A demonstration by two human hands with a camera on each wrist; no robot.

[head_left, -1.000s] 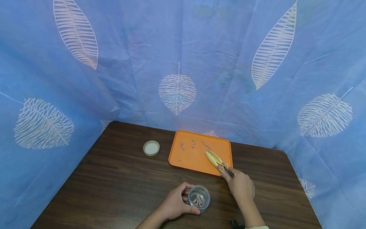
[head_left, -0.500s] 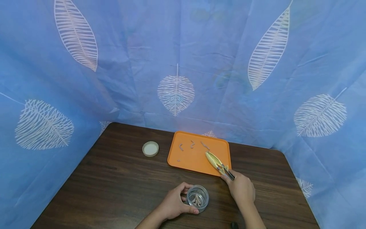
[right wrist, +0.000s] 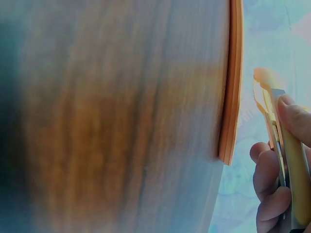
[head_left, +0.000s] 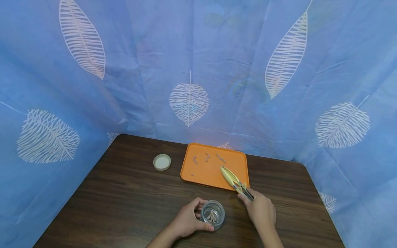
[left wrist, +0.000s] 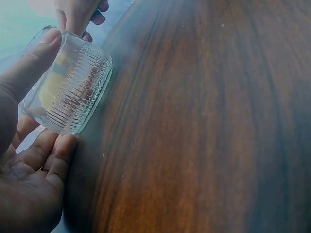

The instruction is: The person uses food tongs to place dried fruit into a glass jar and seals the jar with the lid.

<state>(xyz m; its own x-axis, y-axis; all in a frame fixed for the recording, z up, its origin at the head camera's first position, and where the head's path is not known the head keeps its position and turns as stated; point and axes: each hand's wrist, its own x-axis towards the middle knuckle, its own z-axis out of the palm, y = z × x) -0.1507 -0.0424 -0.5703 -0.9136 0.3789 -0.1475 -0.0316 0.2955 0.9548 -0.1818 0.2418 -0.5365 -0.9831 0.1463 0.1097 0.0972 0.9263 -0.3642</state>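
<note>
A ribbed clear glass jar [head_left: 219,224] stands on the table at the front, with several light brown strips [head_left: 212,216] inside. My left hand [head_left: 190,219] holds it from the left, the thumb along its near side; in the left wrist view the ribbed jar [left wrist: 80,92] sits between thumb and fingers. My right hand [head_left: 262,208] grips yellow-tipped metal tongs [head_left: 231,179], their head close over the right part of an orange tray [head_left: 204,175]. Right by the tip lies a tiny greyish bit [head_left: 223,165]. Several thin greyish-purple strips [head_left: 221,158] lie farther back on the tray.
A round lid [head_left: 162,162] with a white inside lies left of the tray. The dark wooden table [head_left: 130,193] ends at a blue leaf-printed cloth [head_left: 139,86] behind and at both sides. In the right wrist view the tray's edge [right wrist: 233,87] shows beside the tongs.
The tongs have drawn back a little toward me over the tray, and the tiny bit by their tip shows more plainly. The left hand and jar stay in place; the head view shifts slightly.
</note>
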